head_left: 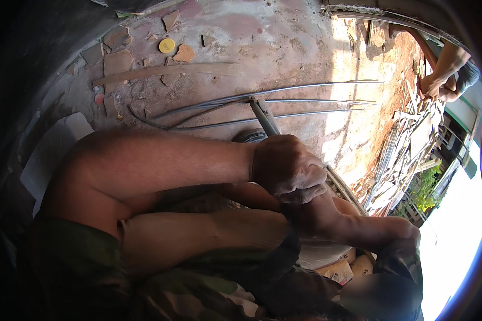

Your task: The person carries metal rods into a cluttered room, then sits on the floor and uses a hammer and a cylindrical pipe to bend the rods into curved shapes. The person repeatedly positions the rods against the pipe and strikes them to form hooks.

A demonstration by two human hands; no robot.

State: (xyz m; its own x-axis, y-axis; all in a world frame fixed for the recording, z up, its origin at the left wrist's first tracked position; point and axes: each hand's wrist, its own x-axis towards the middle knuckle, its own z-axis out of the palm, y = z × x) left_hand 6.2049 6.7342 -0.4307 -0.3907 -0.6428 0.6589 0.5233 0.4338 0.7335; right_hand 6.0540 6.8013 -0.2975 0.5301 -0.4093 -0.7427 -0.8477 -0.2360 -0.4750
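Observation:
My left arm crosses the picture, and my left hand (pixel 289 166) is closed round a grey metal pipe (pixel 263 115). The pipe's far end juts out past the knuckles and rests over several thin metal rods (pixel 219 100) on the floor. Right below and touching it, my right hand (pixel 311 211) is closed too; what lies inside its fingers is hidden. Beside the pipe, a dark round ribbed object (pixel 250 135) shows partly behind my left wrist. My bare leg (pixel 203 232) and camouflage-patterned clothing (pixel 209 291) fill the area under the arms.
Broken tile pieces (pixel 118 63), a yellow disc (pixel 166 45) and a flat wooden strip (pixel 166 73) lie on the stained floor. Scrap wood (pixel 401 144) is heaped at right, near another person's bare limbs (pixel 439 80). Paper sacks (pixel 337 272) sit near my right elbow.

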